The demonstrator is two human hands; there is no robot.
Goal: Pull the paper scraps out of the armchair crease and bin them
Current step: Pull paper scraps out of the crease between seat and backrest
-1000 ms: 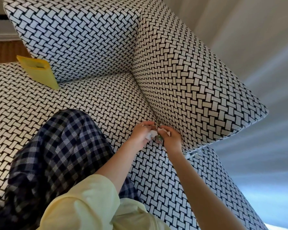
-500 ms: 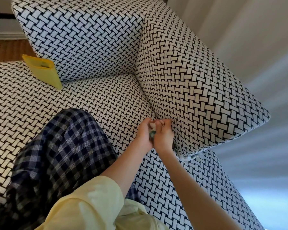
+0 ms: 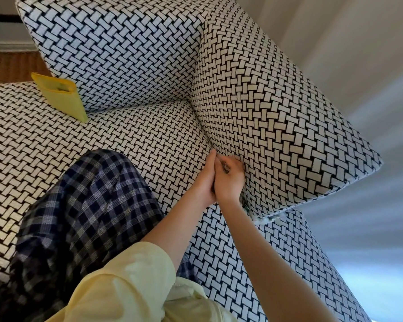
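Both my hands meet at the crease between the armchair seat point(image 3: 130, 135) and the side cushion point(image 3: 277, 117). My left hand point(image 3: 204, 180) lies with straight fingers against my right hand point(image 3: 230, 182), its fingertips at the crease. My right hand curls round a dark-speckled paper scrap point(image 3: 225, 167), its knuckles against the cushion. More paper scraps point(image 3: 266, 219) poke out under the cushion's lower corner. A yellow bin point(image 3: 63, 98) stands on the seat at the left, against the backrest.
My leg in checked trousers point(image 3: 86, 205) rests on the seat left of the hands. The backrest point(image 3: 116, 49) rises behind the yellow bin. A grey curtain point(image 3: 358, 66) hangs to the right of the armchair. Wooden floor point(image 3: 9, 66) shows at the far left.
A white scrap pinched between my fingertips a second ago is now closed up between my hands. Both hands have pressed together and moved slightly up along the crease.
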